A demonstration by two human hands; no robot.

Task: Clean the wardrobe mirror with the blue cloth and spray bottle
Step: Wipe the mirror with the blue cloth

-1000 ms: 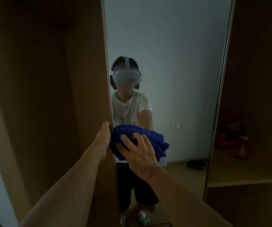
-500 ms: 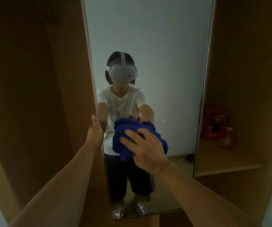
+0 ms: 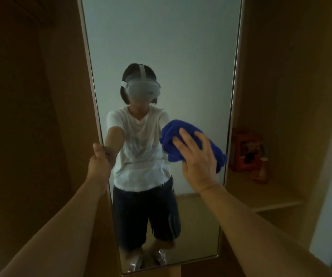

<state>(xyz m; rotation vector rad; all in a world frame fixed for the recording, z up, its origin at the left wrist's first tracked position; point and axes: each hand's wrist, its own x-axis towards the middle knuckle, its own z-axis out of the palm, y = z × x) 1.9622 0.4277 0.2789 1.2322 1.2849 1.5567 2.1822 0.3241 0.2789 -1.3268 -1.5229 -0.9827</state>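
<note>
I can't read any text here — the light is too dim and the picture too soft. Just past my right hand [image 3: 198,164], beyond the mirror's [image 3: 161,47] edge, an orange box [image 3: 245,148] on the wardrobe shelf [image 3: 271,198] carries a dark printed patch, but no letters or numbers come clear. The reddish bottle [image 3: 260,170] beside it shows no legible label either — only colour.

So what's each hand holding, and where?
Right hand presses the bunched blue cloth flat against the mirror; left hand grips the mirror's left edge.
</note>
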